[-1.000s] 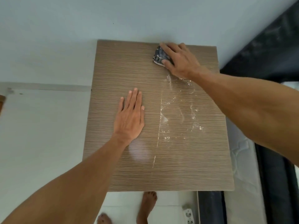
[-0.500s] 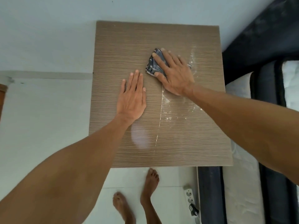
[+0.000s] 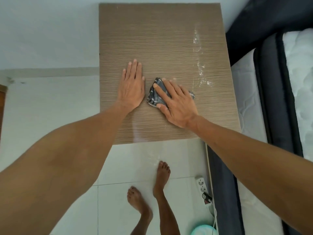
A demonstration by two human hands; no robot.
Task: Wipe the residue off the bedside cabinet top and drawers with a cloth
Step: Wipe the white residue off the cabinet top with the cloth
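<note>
The bedside cabinet top (image 3: 152, 31) is a brown wood-grain panel seen from straight above. My right hand (image 3: 177, 104) presses a folded dark grey checked cloth (image 3: 155, 96) flat onto the panel, a little in front of its middle. My left hand (image 3: 132, 87) lies flat, palm down, just left of the cloth, holding nothing. A streak of white residue (image 3: 200, 68) runs along the right side of the top. The drawers are hidden below the top.
A bed with a dark frame (image 3: 271, 99) and white mattress (image 3: 298, 65) stands tight against the cabinet's right side. My bare feet (image 3: 162, 175) stand on white floor tiles. A white power strip (image 3: 201, 184) and a pale green round object (image 3: 204, 230) lie near the bed.
My right hand has dragged the cloth from the far edge of the top toward me, clearing most residue in the middle. My left hand stays flat. The view has tilted down.
</note>
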